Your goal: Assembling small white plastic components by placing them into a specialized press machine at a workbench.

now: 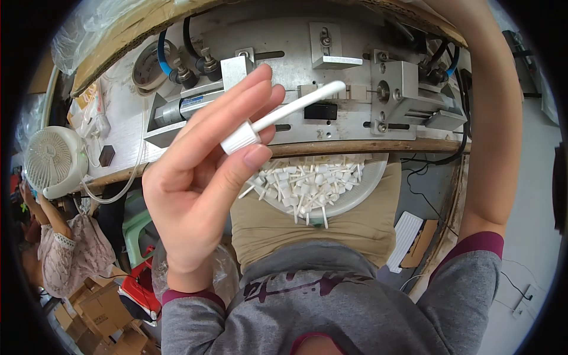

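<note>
My left hand [201, 160] is raised in front of the bench, its thumb and fingers closed on a white ribbed cap with a long rounded applicator stick [296, 109]. The stick points up and to the right. Below it, a translucent round bowl [370, 186] on my lap holds a heap of similar white caps with sticks [313, 183]. My right forearm [488, 130] reaches up along the right side past the top edge, so that hand is out of the picture.
On the bench stands a metal fixture [284, 44] with a pneumatic cylinder [186, 105] and hoses. A small white fan [53, 157] is at the left. Cardboard [118, 44] overhangs the top. Another person [74, 251] works at the far left, near cardboard boxes [103, 310].
</note>
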The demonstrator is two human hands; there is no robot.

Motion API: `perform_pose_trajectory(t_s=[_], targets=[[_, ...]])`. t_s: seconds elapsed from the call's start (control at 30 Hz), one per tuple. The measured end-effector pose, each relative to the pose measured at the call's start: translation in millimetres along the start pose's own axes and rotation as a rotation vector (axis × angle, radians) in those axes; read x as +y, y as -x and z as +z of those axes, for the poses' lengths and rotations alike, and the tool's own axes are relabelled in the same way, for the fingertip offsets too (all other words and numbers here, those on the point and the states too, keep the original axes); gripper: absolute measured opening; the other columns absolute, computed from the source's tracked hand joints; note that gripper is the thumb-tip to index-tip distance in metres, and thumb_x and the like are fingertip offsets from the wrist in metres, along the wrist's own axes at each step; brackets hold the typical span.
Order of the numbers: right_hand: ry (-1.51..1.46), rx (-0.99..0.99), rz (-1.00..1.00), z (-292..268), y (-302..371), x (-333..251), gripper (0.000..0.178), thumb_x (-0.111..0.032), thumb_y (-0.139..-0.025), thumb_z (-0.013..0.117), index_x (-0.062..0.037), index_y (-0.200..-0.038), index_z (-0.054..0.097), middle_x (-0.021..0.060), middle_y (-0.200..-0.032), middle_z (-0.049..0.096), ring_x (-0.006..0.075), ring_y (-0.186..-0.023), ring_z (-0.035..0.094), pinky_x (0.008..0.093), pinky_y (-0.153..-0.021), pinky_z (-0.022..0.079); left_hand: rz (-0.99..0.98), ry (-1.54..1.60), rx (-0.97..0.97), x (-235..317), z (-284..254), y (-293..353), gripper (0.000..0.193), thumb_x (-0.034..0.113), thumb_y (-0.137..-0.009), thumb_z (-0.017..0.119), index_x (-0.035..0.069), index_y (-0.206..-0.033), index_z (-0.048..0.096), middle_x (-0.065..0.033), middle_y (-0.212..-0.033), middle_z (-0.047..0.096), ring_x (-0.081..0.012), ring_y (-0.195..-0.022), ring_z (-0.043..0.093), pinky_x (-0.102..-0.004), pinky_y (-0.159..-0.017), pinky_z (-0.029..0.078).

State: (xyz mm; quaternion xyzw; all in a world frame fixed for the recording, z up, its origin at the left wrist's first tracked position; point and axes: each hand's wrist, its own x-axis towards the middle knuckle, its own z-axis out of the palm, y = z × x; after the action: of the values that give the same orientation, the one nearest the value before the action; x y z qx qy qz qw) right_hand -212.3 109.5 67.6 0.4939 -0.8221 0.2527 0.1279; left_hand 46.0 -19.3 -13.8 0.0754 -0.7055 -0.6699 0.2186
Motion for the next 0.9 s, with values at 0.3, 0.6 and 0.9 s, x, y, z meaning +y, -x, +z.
perform_pose_trajectory(t_s=[0.3, 0.6, 0.9], targets=[[-0.681, 0.352, -0.012, 27.2, 83.4, -40.6, 0.026, -0.012, -0.099, 0.065, 0.005, -0.118, 0.061, 0.01, -0.101, 0.069, 0.0111, -0.098, 0.063, 0.0255, -0.087, 0.048, 0.476, -0.64, -0.017, -26.0, 27.2, 22.5, 0.049, 0.006, -0.069, 0.091, 0.0, -0.115, 0.075, -0.0178, -0.121, 0.072, -0.0234, -0.095, 0.074, -0.0315, -0.082, 0.062], [-0.663, 0.237, -0.077, 21.4, 128.9, -33.1, 0.035, -0.008, -0.099, 0.057, 0.0089, -0.13, 0.059, 0.0269, -0.132, 0.062, 0.0301, -0.116, 0.067, 0.0403, -0.104, 0.049, 0.383, -0.657, -0.152, -66.7, 58.4, 29.5, 0.036, -0.01, -0.082, 0.073, -0.003, -0.118, 0.073, -0.0216, -0.139, 0.063, -0.0317, -0.111, 0.072, -0.037, -0.085, 0.063], [-0.569, 0.187, -0.021, 24.3, 156.1, -22.1, 0.037, -0.01, -0.1, 0.056, 0.0085, -0.132, 0.057, 0.0322, -0.141, 0.054, 0.0367, -0.122, 0.065, 0.0422, -0.103, 0.052, 0.649, -1.078, -0.168, -49.4, 49.1, 15.5, 0.035, 0.003, -0.078, 0.068, -0.006, -0.112, 0.074, -0.0208, -0.134, 0.066, -0.0141, -0.079, 0.068, -0.0321, -0.077, 0.054]])
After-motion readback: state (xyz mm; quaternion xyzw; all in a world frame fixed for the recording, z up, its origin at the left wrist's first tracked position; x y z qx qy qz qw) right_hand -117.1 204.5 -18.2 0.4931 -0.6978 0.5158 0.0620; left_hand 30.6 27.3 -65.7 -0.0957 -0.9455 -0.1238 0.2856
